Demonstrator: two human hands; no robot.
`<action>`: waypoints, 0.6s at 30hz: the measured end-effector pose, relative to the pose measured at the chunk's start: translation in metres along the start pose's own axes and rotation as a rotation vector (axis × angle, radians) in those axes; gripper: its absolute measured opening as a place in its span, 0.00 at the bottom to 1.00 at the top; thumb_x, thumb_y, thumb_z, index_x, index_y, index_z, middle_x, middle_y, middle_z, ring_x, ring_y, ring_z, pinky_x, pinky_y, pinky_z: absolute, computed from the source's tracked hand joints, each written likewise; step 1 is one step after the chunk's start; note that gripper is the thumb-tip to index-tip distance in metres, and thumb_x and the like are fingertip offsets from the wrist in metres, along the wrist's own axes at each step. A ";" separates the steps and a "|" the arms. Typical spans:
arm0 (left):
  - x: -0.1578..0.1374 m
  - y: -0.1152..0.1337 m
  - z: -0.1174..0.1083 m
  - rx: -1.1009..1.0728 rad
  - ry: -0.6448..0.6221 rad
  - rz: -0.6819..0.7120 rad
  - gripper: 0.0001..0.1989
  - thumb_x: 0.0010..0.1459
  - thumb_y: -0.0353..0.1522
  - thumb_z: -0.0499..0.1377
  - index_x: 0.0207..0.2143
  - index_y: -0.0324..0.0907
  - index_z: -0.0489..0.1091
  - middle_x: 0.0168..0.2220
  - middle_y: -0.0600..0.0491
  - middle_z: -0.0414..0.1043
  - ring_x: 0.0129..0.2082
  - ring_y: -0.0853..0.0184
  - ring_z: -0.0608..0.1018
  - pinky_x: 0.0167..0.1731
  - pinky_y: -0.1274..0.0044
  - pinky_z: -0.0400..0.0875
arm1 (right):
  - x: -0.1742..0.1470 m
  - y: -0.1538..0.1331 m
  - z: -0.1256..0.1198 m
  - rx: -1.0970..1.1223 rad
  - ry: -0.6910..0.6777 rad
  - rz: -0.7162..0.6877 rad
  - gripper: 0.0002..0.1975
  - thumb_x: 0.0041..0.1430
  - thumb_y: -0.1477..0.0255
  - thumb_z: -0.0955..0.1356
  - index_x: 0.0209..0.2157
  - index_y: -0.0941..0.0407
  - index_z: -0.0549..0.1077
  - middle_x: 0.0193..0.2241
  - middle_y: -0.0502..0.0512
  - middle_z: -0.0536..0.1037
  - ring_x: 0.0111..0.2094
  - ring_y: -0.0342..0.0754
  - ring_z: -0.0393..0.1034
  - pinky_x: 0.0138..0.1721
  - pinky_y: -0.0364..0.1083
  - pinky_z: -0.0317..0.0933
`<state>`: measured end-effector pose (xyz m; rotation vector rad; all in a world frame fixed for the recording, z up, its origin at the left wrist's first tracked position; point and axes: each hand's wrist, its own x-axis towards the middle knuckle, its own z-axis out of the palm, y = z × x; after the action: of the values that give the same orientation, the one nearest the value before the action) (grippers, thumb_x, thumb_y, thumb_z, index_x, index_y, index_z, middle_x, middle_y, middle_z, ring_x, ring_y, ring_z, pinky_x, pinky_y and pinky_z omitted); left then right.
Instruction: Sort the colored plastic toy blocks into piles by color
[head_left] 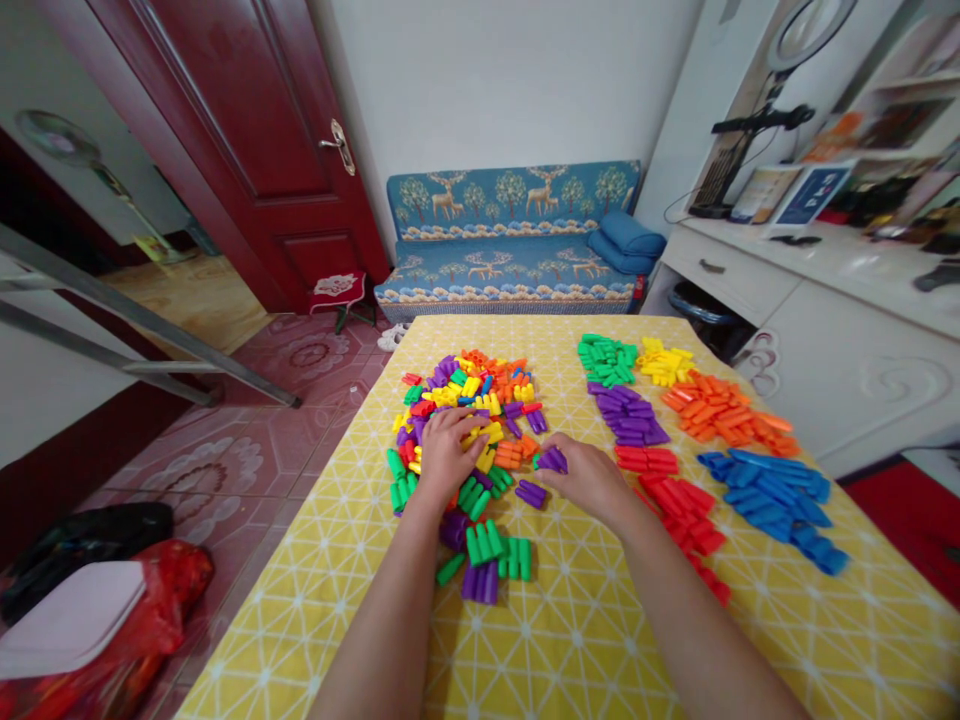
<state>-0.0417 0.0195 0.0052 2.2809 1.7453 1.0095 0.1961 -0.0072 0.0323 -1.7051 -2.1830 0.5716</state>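
Note:
My left hand (448, 455) rests on a mixed pile of coloured plastic building blocks (450, 378), each shaped like joined tubes. Its fingers and thumb are apart, around a yellow block (491, 432) that lies among the others. At the pile's right edge, my right hand (581, 475) is closed on a purple block (553, 460). A second purple block (531, 493) lies on the cloth just below those fingertips. Orange blocks (514, 453) sit between the two hands. Nearer to me, green blocks (484, 542) lie beside more purple ones (480, 582).
On the right of the yellow tablecloth (577, 640), blocks lie in single-colour heaps: green (606, 358), yellow (665, 362), purple (626, 414), orange (727, 412), red (679, 512) and blue (769, 500). A blue patterned sofa (510, 255) stands beyond; a white cabinet (847, 350) is at right.

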 end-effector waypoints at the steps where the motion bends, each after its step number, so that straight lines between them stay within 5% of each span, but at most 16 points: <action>1: 0.000 0.000 0.000 -0.001 0.001 0.002 0.11 0.58 0.37 0.60 0.44 0.51 0.77 0.50 0.53 0.74 0.52 0.59 0.71 0.54 0.63 0.64 | -0.001 0.000 -0.001 0.018 -0.033 -0.026 0.15 0.52 0.60 0.71 0.40 0.51 0.76 0.31 0.51 0.79 0.32 0.48 0.72 0.31 0.42 0.56; 5: 0.000 -0.002 0.001 -0.001 0.005 0.006 0.11 0.58 0.37 0.60 0.44 0.51 0.77 0.50 0.53 0.74 0.52 0.59 0.71 0.54 0.64 0.65 | 0.000 0.004 -0.005 0.061 -0.029 -0.083 0.09 0.54 0.61 0.70 0.33 0.51 0.78 0.31 0.51 0.80 0.34 0.49 0.73 0.34 0.44 0.60; 13: 0.000 -0.001 0.001 -0.007 0.011 0.014 0.12 0.57 0.35 0.61 0.44 0.52 0.77 0.49 0.53 0.75 0.51 0.59 0.72 0.54 0.64 0.65 | 0.016 0.079 -0.029 0.002 0.549 0.211 0.25 0.51 0.77 0.63 0.53 0.61 0.70 0.49 0.66 0.74 0.52 0.57 0.67 0.56 0.55 0.59; 18: 0.000 0.000 0.001 -0.019 0.021 0.015 0.11 0.58 0.35 0.61 0.43 0.52 0.77 0.50 0.54 0.75 0.51 0.59 0.72 0.54 0.64 0.65 | 0.014 0.116 -0.033 0.061 0.483 0.358 0.30 0.49 0.78 0.64 0.57 0.59 0.66 0.49 0.65 0.74 0.51 0.57 0.69 0.54 0.53 0.62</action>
<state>-0.0413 0.0199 0.0039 2.2837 1.7214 1.0518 0.3063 0.0347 0.0041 -1.9671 -1.5288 0.2621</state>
